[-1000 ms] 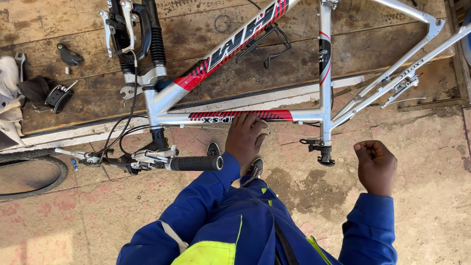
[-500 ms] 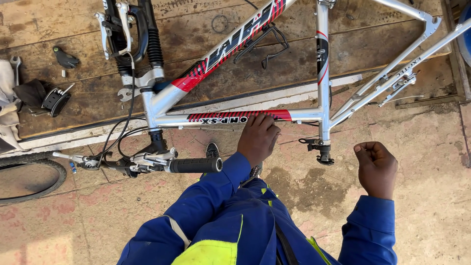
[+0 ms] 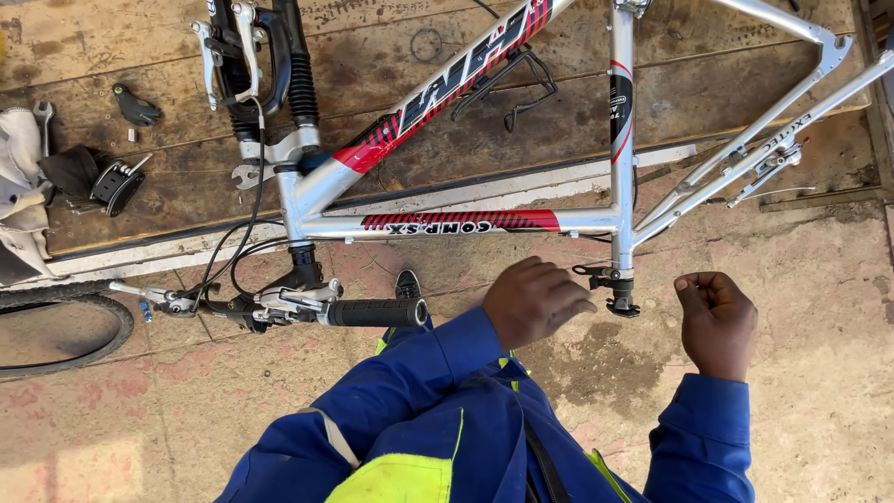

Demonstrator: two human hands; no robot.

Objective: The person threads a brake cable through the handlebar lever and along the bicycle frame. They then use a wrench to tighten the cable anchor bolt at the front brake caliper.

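A silver bicycle frame (image 3: 466, 223) with red and black graphics stands upside down in front of me. It rests on its handlebar, whose black grip (image 3: 372, 312) points right, and on its seat post (image 3: 620, 296). My left hand (image 3: 533, 300) hovers just below the top tube, back up, with the fingers stretched towards the seat post clamp (image 3: 596, 274) and nothing in them. Right of the seat post, my right hand (image 3: 715, 319) is curled into a loose fist and touches nothing. Both arms wear blue sleeves.
A black tyre (image 3: 65, 326) lies at the left on the reddish concrete floor. On the wooden boards behind are a spanner (image 3: 43, 119), a black pedal (image 3: 116, 183), a small black part (image 3: 136, 105) and a pale cloth (image 3: 20, 186). My shoe (image 3: 407, 282) stands under the frame.
My left hand has come off the top tube and dropped towards me and to the right, near the seat post clamp. My right fist has stayed in place.
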